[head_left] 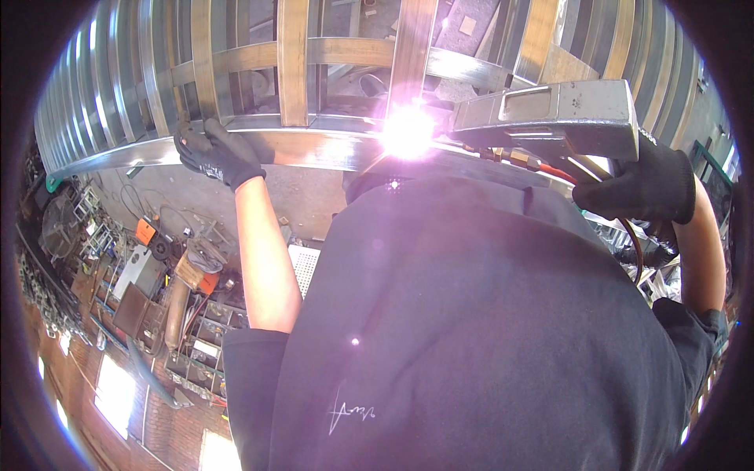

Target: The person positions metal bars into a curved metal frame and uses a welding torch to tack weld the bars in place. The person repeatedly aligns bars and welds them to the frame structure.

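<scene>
My left hand [216,153], in a black glove, has its fingers curled over the long shiny metal bar [318,149] of a frame. At the far right, my right hand [640,184], also in a black glove, is closed round the handle end of a grey, boxy welding gun [550,118]. Its fingers are partly hidden behind the gun body. A blinding white-violet welding glare [408,133] burns where a cross tube [412,55] meets the bar, at the gun's front end, and hides the joint and the tip. A brass fitting [526,160] shows beneath the gun.
Parallel metal tubes [292,63] stretch across the far side, with gaps between them. At lower left stand a cluttered rack [208,345] and a dark fan-like machine [59,224] on the floor. A cable [632,243] hangs beneath my right hand.
</scene>
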`<state>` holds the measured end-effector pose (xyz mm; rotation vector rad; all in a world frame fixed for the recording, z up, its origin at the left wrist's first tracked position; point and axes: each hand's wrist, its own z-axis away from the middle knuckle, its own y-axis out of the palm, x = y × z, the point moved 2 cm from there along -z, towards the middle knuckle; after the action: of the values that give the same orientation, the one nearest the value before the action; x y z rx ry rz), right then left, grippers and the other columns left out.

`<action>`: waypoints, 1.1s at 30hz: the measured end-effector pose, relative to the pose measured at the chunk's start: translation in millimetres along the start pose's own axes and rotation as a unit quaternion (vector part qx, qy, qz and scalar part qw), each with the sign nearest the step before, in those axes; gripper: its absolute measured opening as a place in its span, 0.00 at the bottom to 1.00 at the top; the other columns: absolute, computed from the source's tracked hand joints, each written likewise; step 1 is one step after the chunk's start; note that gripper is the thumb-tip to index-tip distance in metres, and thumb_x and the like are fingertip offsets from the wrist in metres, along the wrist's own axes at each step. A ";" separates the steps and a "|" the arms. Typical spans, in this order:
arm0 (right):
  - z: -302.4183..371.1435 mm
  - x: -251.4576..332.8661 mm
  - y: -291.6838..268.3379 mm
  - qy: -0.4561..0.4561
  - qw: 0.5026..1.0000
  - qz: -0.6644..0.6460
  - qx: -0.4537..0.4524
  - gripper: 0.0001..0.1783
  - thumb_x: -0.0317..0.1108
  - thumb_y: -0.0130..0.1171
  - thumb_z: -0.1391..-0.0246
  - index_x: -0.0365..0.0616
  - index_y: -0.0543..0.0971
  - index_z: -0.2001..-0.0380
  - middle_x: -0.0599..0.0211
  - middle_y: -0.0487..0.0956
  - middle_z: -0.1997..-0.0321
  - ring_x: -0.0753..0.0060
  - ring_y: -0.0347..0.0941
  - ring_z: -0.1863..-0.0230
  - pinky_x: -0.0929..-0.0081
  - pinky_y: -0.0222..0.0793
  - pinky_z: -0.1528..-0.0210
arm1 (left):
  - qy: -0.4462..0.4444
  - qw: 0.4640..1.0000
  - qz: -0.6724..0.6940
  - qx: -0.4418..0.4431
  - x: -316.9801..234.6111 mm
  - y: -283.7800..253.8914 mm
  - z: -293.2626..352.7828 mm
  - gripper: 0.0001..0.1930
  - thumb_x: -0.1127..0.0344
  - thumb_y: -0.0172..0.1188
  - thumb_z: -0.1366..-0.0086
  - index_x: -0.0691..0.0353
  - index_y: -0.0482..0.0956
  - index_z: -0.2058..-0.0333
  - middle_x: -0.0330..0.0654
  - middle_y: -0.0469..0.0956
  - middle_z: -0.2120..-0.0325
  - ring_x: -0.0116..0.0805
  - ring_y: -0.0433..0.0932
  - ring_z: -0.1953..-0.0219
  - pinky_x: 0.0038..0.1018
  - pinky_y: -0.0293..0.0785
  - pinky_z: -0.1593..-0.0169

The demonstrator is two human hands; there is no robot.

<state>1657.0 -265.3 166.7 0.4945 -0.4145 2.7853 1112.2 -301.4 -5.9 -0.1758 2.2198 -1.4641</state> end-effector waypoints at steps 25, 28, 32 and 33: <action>0.4 17.0 -0.5 0.010 1.000 0.001 0.014 0.45 0.45 0.83 0.48 0.30 0.76 0.35 0.40 0.87 0.46 0.53 0.89 0.56 0.60 0.88 0.52 | -0.024 1.000 0.010 0.005 3.4 0.7 0.4 0.31 0.53 0.54 0.32 0.66 0.77 0.36 0.57 0.77 0.39 0.56 0.72 0.33 0.51 0.64 0.29; -1.3 21.6 -0.5 0.015 1.000 -0.004 0.015 0.45 0.46 0.82 0.48 0.29 0.76 0.35 0.40 0.87 0.47 0.53 0.90 0.57 0.60 0.88 0.53 | -0.015 1.000 0.017 -0.004 8.0 4.1 -0.7 0.32 0.53 0.54 0.33 0.67 0.77 0.36 0.57 0.78 0.39 0.57 0.72 0.33 0.52 0.64 0.29; -2.0 25.8 -2.4 0.022 1.000 -0.011 0.019 0.45 0.46 0.82 0.47 0.29 0.75 0.35 0.39 0.87 0.47 0.53 0.90 0.58 0.61 0.88 0.54 | -0.030 1.000 -0.007 -0.003 -1.0 -1.6 0.7 0.32 0.55 0.55 0.35 0.68 0.77 0.36 0.59 0.78 0.40 0.59 0.73 0.34 0.54 0.64 0.29; -1.5 27.2 -2.4 0.026 0.999 -0.016 0.021 0.45 0.46 0.82 0.47 0.29 0.75 0.35 0.39 0.87 0.47 0.53 0.90 0.59 0.61 0.89 0.54 | -0.040 0.999 -0.011 -0.006 -0.7 -0.7 0.2 0.32 0.55 0.55 0.36 0.68 0.77 0.37 0.60 0.79 0.41 0.60 0.74 0.34 0.55 0.64 0.29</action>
<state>1632.8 -256.5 176.0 0.4343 -0.3342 2.7743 1112.8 -301.6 -5.1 -0.2590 2.1709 -1.4298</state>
